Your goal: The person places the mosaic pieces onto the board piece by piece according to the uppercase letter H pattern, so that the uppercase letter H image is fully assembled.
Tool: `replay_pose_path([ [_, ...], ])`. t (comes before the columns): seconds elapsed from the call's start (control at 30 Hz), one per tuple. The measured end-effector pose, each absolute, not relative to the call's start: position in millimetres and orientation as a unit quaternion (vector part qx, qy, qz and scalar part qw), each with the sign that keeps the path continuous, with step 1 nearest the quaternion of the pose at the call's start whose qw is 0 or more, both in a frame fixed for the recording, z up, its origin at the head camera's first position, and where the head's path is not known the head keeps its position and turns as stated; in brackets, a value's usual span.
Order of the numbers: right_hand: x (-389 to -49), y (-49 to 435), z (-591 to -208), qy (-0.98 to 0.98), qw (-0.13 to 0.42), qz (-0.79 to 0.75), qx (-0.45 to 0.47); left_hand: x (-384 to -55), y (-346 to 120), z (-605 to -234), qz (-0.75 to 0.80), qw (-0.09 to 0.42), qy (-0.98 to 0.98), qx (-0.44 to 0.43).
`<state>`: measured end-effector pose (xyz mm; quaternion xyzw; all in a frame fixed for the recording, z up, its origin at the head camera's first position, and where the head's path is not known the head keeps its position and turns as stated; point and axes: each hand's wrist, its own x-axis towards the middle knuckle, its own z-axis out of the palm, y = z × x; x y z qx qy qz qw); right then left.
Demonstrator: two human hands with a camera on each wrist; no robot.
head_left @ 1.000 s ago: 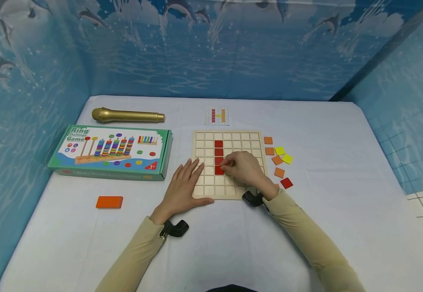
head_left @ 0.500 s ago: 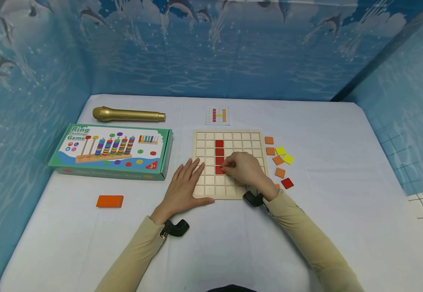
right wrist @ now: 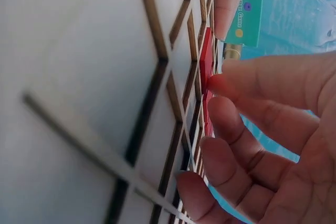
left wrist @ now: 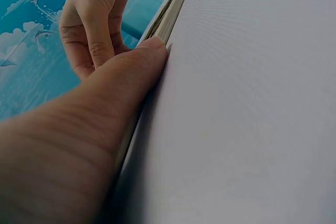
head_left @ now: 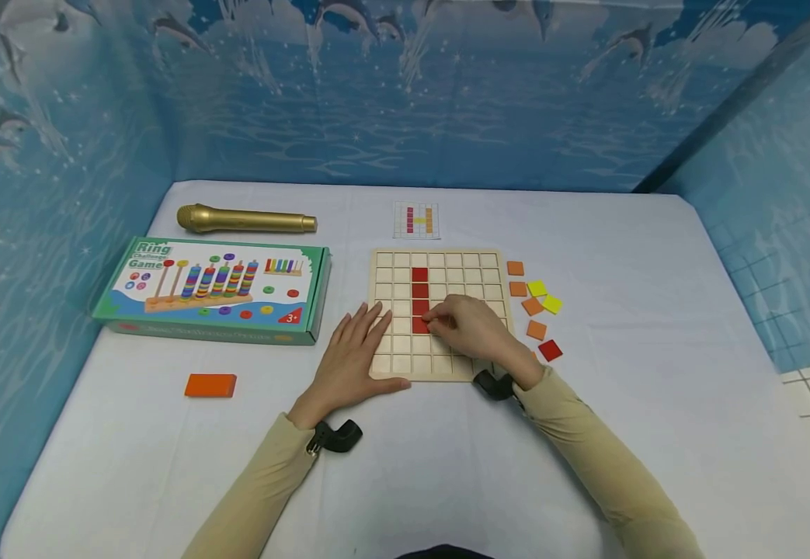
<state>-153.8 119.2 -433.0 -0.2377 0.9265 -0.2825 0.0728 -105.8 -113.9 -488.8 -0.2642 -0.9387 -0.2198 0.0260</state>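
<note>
A square wooden grid board lies on the table, with a column of several red tiles in its cells. My right hand is over the board, thumb and index finger pinching at the right edge of the lowest red tile. In the right wrist view its fingertips touch a red tile that stands a little proud of the grid. My left hand rests with straight, spread fingers on the board's left side. Its thumb lies along the board's near edge in the left wrist view.
Loose orange, yellow and red tiles lie right of the board. Behind it is a pattern card. To the left are a green game box, a gold microphone and an orange block.
Both hands keep nearly the same place. My right wrist has shifted slightly right and toward me, while its fingertips stay at the lowest red tile.
</note>
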Motion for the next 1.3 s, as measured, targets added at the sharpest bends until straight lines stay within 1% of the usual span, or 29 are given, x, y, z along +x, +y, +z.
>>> replay_pose_path([
  [0.07,-153,122,-434,0.922,0.07,-0.291,-0.246,-106,-114,-489,-0.221,0.026,-0.939,-0.264],
  [0.17,-151,127,-434,0.915,0.051,-0.31,-0.255,-106,-114,-490,-0.219,0.027,-0.938,-0.265],
  [0.27,-150,134,-433,0.906,0.009,-0.334,-0.261,-106,-114,-491,-0.22,0.028,-0.938,-0.267],
  [0.5,-149,159,-429,0.874,-0.112,-0.4,-0.253,-106,-113,-491,-0.219,0.024,-0.939,-0.265],
  [0.67,-144,182,-424,0.856,-0.171,-0.429,-0.232,-105,-113,-491,-0.221,0.023,-0.938,-0.265],
  [0.8,-139,201,-422,0.853,-0.204,-0.435,-0.205,-105,-113,-491,-0.22,0.021,-0.939,-0.264],
  [0.93,-136,225,-430,0.87,-0.213,-0.411,-0.169,-106,-113,-491,-0.22,0.023,-0.939,-0.265],
  [1.07,-144,264,-467,0.899,-0.218,-0.356,-0.134,-106,-113,-491,-0.218,0.022,-0.939,-0.264],
  [1.13,-149,282,-486,0.915,-0.207,-0.328,-0.113,-106,-114,-491,-0.218,0.021,-0.939,-0.263],
  [1.2,-146,291,-492,0.934,-0.175,-0.299,-0.087,-106,-114,-490,-0.218,0.019,-0.94,-0.263],
  [1.3,-131,284,-469,0.953,-0.105,-0.28,-0.052,-106,-114,-491,-0.217,0.019,-0.94,-0.262],
])
